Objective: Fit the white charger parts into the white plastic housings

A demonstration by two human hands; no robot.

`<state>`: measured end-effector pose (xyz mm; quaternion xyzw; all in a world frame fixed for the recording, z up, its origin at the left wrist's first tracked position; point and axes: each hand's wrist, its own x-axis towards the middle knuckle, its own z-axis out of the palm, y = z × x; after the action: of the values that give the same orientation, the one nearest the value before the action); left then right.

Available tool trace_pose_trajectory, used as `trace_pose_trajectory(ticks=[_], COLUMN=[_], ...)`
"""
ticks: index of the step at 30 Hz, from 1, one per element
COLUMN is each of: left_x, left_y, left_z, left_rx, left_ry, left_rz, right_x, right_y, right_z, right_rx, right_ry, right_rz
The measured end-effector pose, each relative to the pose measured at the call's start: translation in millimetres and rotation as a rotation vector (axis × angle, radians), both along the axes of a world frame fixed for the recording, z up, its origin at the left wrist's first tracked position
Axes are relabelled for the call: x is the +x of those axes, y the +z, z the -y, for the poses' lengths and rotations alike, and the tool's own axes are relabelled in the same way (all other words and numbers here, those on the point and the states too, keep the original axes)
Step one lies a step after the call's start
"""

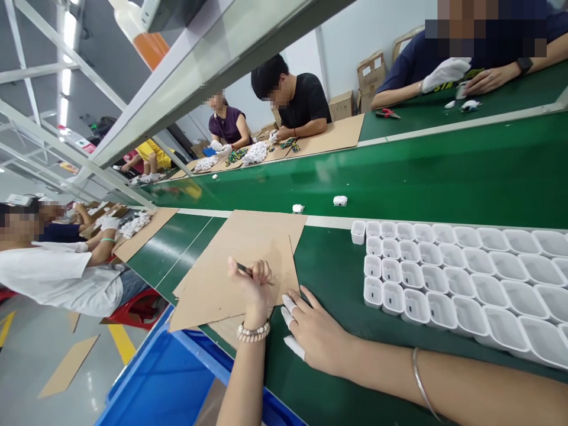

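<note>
My left hand [251,284], with a beaded bracelet at the wrist, is closed around a thin dark stick-like tool [244,269]; its exact kind I cannot make out. It is over a sheet of brown cardboard [222,266] lying on the green bench. Palm down and fingers spread, my right hand [315,337] rests at the cardboard's right corner and holds nothing. White finger cots cover its thumb and two fingers. Small dark specks lie on the cardboard between the hands. Rows of white plastic cups [412,305] stand to the right, several with a small dark piece inside.
A green conveyor belt [421,160] runs behind the bench, carrying small white parts [340,201]. Blue bins [168,378] sit below the bench edge. Co-workers sit across the belt and to the left. A slanted metal beam [213,65] crosses overhead. Red pliers [387,113] lie opposite.
</note>
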<state>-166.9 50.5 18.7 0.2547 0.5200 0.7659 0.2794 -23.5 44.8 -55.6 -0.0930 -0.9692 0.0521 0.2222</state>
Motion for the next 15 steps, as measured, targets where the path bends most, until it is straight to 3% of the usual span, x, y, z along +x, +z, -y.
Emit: trace_pose_trajectory(ticks=[15], left_x=[4.2], left_y=[-7.8], left_z=[-5.4], left_rx=[-0.028], left_ry=[-0.023], left_rz=[0.012], right_x=[-0.6], right_y=[0.6], right_z=[0.6], right_rx=[0.004], right_ry=[-0.001], right_rz=[0.013])
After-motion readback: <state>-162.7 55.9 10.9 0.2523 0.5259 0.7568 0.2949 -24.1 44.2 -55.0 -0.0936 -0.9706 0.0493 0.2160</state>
